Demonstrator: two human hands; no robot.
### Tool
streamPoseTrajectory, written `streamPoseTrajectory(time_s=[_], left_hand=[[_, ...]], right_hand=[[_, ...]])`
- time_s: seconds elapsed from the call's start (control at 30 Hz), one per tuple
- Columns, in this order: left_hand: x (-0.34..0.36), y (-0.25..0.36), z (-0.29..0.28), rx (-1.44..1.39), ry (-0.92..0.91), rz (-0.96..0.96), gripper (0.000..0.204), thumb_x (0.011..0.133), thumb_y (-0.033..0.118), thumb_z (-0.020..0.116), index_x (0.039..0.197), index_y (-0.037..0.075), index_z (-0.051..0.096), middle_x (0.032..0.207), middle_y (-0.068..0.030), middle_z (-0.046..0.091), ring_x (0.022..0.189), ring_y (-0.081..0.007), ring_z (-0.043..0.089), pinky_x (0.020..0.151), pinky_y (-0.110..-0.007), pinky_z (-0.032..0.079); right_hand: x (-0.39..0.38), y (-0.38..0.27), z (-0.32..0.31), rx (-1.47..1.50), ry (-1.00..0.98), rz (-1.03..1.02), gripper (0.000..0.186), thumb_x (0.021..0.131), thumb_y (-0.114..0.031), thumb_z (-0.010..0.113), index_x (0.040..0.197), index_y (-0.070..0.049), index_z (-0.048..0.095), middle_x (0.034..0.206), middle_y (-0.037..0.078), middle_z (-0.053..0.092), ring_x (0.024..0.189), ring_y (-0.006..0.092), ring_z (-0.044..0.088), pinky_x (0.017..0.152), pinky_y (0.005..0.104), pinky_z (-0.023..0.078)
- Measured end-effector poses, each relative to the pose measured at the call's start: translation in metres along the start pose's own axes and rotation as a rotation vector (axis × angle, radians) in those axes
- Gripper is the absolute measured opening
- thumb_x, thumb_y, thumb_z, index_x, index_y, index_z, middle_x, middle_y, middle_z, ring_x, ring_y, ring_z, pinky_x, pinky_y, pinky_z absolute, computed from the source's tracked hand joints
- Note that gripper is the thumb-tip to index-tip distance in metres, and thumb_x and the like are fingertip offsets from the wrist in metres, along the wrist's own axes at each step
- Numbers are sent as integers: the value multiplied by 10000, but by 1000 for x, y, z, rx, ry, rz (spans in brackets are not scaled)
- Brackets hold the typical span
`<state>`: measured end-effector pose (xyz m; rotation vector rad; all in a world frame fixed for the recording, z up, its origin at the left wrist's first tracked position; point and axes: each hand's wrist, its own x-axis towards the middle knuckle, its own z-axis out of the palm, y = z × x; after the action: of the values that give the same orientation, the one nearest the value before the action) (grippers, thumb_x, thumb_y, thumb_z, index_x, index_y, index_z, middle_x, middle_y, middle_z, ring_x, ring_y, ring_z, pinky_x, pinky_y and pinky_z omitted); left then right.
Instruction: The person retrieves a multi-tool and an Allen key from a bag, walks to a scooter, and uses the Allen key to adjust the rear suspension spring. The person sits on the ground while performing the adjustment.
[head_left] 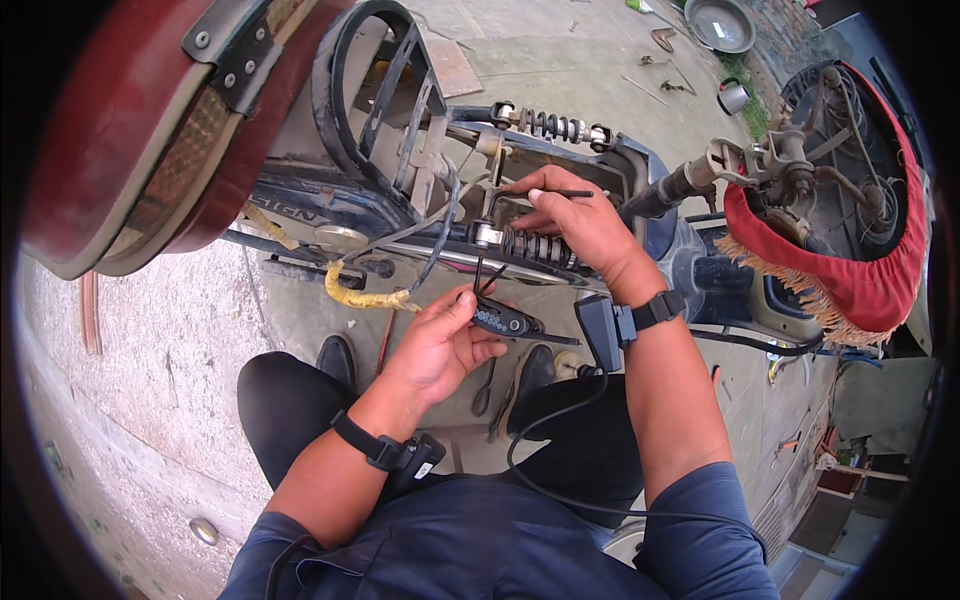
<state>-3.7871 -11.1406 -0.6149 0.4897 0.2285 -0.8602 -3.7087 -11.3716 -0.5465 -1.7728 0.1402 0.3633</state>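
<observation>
The left hand [440,345] is closed around a black folding set of hex keys with a plastic body [503,320], thin steel keys fanned up from it, held just below the motorcycle's frame. The right hand [575,220] pinches a slim dark L-shaped metal key [530,197] against the frame, above a coiled black shock-absorber spring with a chrome end [535,247]. A frayed yellow rubbery sleeve [362,295] wraps a cable nearby. A red fringed fabric seat cover [850,280] lies to the right on concrete floor [150,370].
</observation>
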Motion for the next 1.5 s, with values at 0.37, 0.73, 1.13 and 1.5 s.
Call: streamPoseTrajectory(time_s=[0.37,0.73,1.13,1.5], left_hand=[[-1,-1,-6,-151,-12,-21,411,1087,398,454,1337,98,583,1180,-150,695,986,-229,689,809,-361,563],[3,1,-6,-444,-40,-91,522,1057,445,445,1317,16,590,1057,-150,640,744,-223,572,598,-313,425],[3,0,2,-137,55,-4,393,1078,403,500,1277,76,591,1054,-113,701,899,-231,719,741,-340,598],[16,-12,4,566,186,201,363,1014,322,674,1190,42,526,891,-19,669,669,-117,687,596,-258,533]], right_hand=[[1,-2,-1,-27,-12,19,261,1031,-171,508,1229,-43,619,1207,55,688,981,172,726,863,308,563],[0,-2,-1,-23,-18,15,264,1030,-190,519,1227,-47,622,1218,55,687,988,174,724,865,311,560],[0,-2,-3,-28,-25,16,270,1031,-188,510,1234,-46,617,1238,59,680,995,178,724,871,311,558],[1,1,-2,23,-13,4,289,995,-206,532,1212,-50,642,1087,61,681,933,159,719,804,304,536]])
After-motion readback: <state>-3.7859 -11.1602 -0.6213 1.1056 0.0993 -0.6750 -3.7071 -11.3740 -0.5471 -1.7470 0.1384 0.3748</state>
